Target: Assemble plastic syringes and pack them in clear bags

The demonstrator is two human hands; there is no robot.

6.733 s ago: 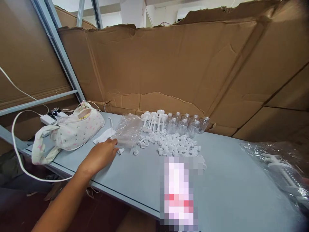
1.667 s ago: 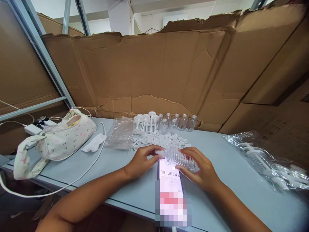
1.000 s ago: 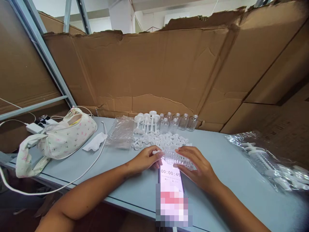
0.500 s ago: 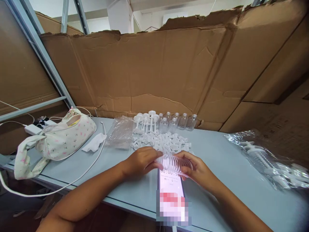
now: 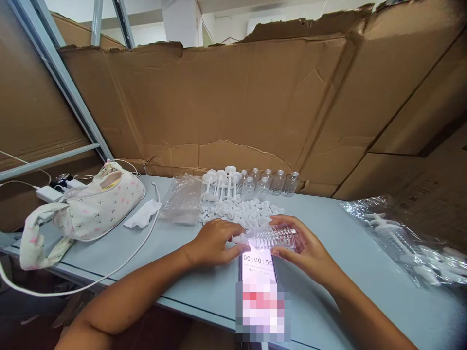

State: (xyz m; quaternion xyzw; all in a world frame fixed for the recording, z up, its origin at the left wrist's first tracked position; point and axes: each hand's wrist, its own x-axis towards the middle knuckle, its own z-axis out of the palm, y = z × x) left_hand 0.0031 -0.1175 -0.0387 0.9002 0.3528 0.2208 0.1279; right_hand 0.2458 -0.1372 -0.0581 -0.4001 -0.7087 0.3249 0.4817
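Observation:
A clear ribbed plastic bottle [image 5: 273, 237] lies sideways between my hands, above the phone. My right hand [image 5: 306, 248] is wrapped round its base end, thumb below and fingers above. At the neck end, my left hand [image 5: 221, 243] has thumb and fingers around a whitish cap or neck; its exact contact is partly hidden. Just beyond my hands lies a pile of small white caps [image 5: 241, 211]. The phone [image 5: 257, 272] lies under the bottle, its lit screen showing a running timer, with the lower part blurred out.
Several clear bottles [image 5: 277, 182] stand at the back beside white pump heads [image 5: 219, 180]. A flat plastic bag [image 5: 182, 199], a tissue [image 5: 143, 214], a white cable [image 5: 153, 228] and a floral bag [image 5: 98, 209] lie left. A filled plastic bag [image 5: 404, 243] lies right. Cardboard [image 5: 219, 107] walls the back.
The bottle has turned closer to level. My left fingers have spread from a tighter pinch at its neck, and my right hand has shifted slightly right.

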